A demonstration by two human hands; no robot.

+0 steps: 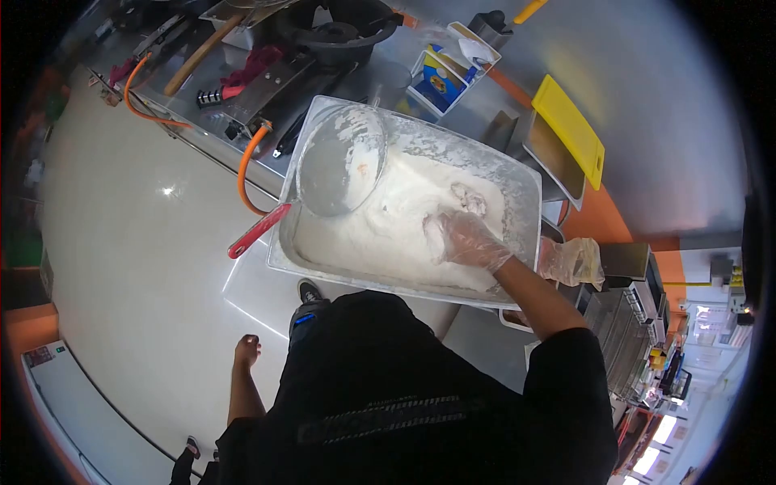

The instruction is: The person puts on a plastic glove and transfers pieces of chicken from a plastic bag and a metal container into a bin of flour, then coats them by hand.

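Observation:
My right hand [470, 240], in a clear plastic glove, is down in a large tub [408, 287] of white flour [339, 240]. Its fingers are closed around a flour-coated piece [435, 238], whose kind I cannot make out. Just beyond the hand, another lumpy floured piece [469, 199] lies on the flour. A round mesh sieve [329, 174] rests at the tub's left end, its red handle [259, 231] sticking out over the edge. Bare and away from the tub, my left hand [248, 350] hangs at my side with curled fingers and nothing visible in it.
A steel counter behind the tub carries a black pan-like vessel [339, 32], a white caddy [453, 69] and a steel container [554, 158] with a yellow lid [570, 129]. Orange hoses [245, 174] run along the counter edge. Another person's foot [192, 447] shows at lower left.

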